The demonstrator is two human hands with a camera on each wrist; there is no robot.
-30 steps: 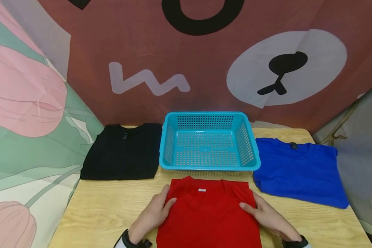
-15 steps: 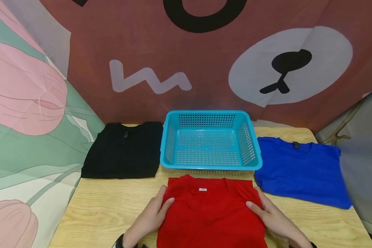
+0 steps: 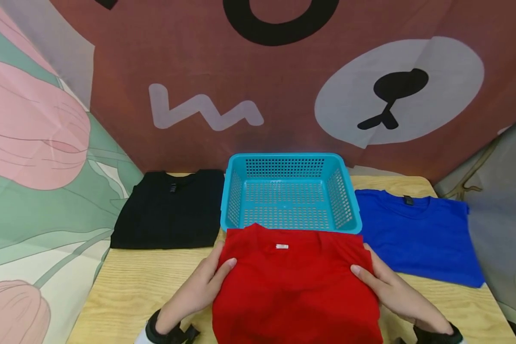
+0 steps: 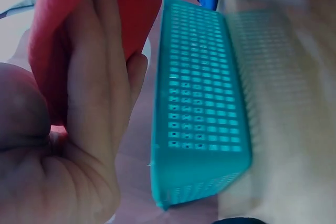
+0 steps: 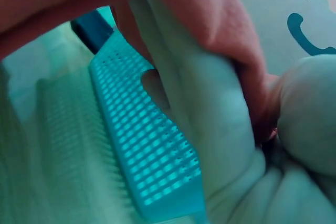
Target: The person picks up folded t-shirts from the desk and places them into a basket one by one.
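Note:
A folded red T-shirt with a small white neck label is held up between both hands, its collar end overlapping the basket's front rim in the head view. My left hand grips its left edge, thumb on top and fingers underneath. On the opposite edge my right hand pinches the cloth the same way. Both wrist views show the red cloth wrapped over the fingers, raised above the table. Just beyond the shirt stands a blue perforated plastic basket, with nothing lying in it.
Left of the basket lies a folded black T-shirt. To its right is a folded blue T-shirt, close against the basket's side. All rest on a light wooden table. A printed cloth backdrop rises right behind the basket.
The red T-shirt has come up off the table and moved forward toward the basket, both hands gripping it throughout. The hands have spread slightly apart. Basket, black and blue shirts stay put.

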